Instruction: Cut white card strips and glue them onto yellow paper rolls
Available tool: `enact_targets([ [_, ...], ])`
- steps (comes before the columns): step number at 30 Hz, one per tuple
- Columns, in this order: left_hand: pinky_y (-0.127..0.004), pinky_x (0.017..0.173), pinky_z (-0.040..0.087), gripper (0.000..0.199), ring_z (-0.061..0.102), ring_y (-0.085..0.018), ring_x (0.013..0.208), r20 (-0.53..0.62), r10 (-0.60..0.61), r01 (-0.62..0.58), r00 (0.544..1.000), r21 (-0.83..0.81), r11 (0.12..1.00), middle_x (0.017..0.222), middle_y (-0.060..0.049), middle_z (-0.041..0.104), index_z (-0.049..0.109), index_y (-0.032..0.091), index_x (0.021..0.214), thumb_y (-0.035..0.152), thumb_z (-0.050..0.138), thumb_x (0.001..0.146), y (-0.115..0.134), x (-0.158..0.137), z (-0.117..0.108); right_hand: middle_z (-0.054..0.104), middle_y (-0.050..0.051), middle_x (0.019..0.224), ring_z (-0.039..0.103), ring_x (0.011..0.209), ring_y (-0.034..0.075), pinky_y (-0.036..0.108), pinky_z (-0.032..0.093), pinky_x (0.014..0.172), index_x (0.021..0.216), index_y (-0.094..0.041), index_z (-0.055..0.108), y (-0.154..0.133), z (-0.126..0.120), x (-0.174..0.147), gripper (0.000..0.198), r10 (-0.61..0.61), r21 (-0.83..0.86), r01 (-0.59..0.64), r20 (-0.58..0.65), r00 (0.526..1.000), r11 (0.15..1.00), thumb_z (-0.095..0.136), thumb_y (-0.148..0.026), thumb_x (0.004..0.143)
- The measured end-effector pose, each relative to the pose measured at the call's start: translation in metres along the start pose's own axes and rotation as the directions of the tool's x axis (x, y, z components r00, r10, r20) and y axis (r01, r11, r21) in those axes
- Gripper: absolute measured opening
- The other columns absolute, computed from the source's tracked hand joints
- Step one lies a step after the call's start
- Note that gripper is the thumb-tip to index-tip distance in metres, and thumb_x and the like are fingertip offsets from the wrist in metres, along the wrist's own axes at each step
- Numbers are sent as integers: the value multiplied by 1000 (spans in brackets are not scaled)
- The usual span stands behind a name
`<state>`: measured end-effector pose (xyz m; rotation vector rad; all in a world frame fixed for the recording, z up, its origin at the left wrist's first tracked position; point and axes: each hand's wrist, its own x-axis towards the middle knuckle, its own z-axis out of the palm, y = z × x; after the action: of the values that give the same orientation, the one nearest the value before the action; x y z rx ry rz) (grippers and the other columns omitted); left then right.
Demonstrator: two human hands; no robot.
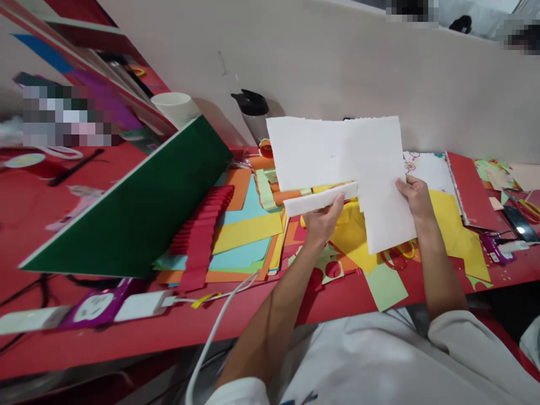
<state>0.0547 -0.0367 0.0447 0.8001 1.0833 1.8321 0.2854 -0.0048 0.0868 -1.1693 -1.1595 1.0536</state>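
Note:
A large sheet of white paper (pixel 333 149) is held up over the table, with a piece cut or torn out of its lower left. My right hand (pixel 415 197) pinches the sheet's right edge, thumb on the near face. In my left hand (pixel 324 219) is a narrow folded white paper strip (pixel 320 198), thumb on top and fingers beneath. The strip's right end meets the sheet at the notch; I cannot tell whether they are joined. Below lie yellow paper (pixel 358 236), a light green piece (pixel 386 287) and scissors with red and yellow handles (pixel 407 250), partly hidden by the sheet.
A green board (pixel 139 208) leans at the left, beside pleated red paper (pixel 202 225) and stacked coloured sheets (pixel 240 261). A white cable (pixel 219 320) crosses the red table's front edge (pixel 139 349). A bottle (pixel 255 115) and a white cup (pixel 175 109) stand behind. A phone (pixel 518 222) lies right.

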Motion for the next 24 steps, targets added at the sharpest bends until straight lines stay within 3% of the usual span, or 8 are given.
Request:
enact_targets([
  [7, -38, 97, 66, 31, 80, -30, 94, 80, 17, -25, 997, 98, 995, 85, -9, 81, 78, 15, 79, 28, 97, 58, -10, 8, -12, 70, 0, 66, 65, 60, 17, 30, 56, 58, 78, -21, 68, -1, -9, -5, 40, -15, -8, 15, 21, 1000, 1000, 92, -52, 69],
  [10, -35, 87, 68, 36, 80, -27, 88, 30, 23, -25, 999, 66, 998, 79, -6, 79, 74, 16, 79, 26, 98, 54, -8, 18, -18, 70, 1, 69, 67, 65, 19, 32, 57, 60, 80, -21, 68, 6, -25, 9, 41, -48, -76, 44, -48, 998, 996, 89, -55, 71],
  [11, -34, 81, 69, 38, 79, -25, 82, -19, 24, -23, 1000, 46, 999, 76, -4, 77, 71, 17, 78, 27, 98, 53, -6, 24, -22, 69, 1, 70, 67, 67, 19, 32, 57, 61, 78, -22, 65, 8, -35, 16, 42, -101, -109, 85, -149, 984, 990, 87, -56, 70],
  [13, -31, 71, 68, 39, 77, -21, 72, -130, 72, -74, 989, -11, 997, 70, -2, 73, 67, 17, 75, 33, 97, 55, 0, 35, -32, 69, 3, 70, 69, 71, 22, 34, 57, 63, 72, -23, 60, 11, -64, 27, 45, -187, -162, 134, -378, 907, 978, 84, -60, 67],
  [15, -35, 73, 69, 40, 77, -21, 71, -142, 76, -90, 987, -89, 992, 73, -2, 74, 67, 17, 78, 38, 95, 60, 5, 43, -39, 75, 8, 83, 73, 84, 26, 40, 60, 72, 82, -23, 64, 11, -96, 30, 41, -275, -224, 186, -485, 830, 957, 76, -62, 74],
  [17, -39, 77, 70, 42, 80, -24, 76, -21, -14, 11, 1000, -119, 993, 75, -3, 75, 68, 17, 80, 38, 97, 58, 6, 43, -38, 78, 11, 90, 75, 86, 28, 45, 61, 77, 90, -22, 69, 9, -123, 24, 41, -264, -249, 170, -419, 869, 953, 77, -59, 74],
  [19, -41, 79, 70, 47, 81, -29, 81, 129, -144, 158, 981, -99, 982, 78, -7, 78, 70, 15, 83, 42, 98, 56, 4, 37, -31, 79, 11, 88, 75, 80, 29, 46, 61, 75, 95, -22, 72, 7, -143, 14, 42, -205, -252, 118, -356, 912, 961, 81, -56, 72],
  [24, -37, 70, 70, 53, 81, -26, 72, 258, -285, 316, 923, -89, 944, 86, -11, 81, 71, 15, 87, 48, 99, 56, -8, 20, -14, 79, 13, 97, 73, 78, 29, 46, 59, 70, 112, -22, 72, 12, -166, 1, 50, -36, -464, -97, -270, 962, 880, 81, -51, 73],
])
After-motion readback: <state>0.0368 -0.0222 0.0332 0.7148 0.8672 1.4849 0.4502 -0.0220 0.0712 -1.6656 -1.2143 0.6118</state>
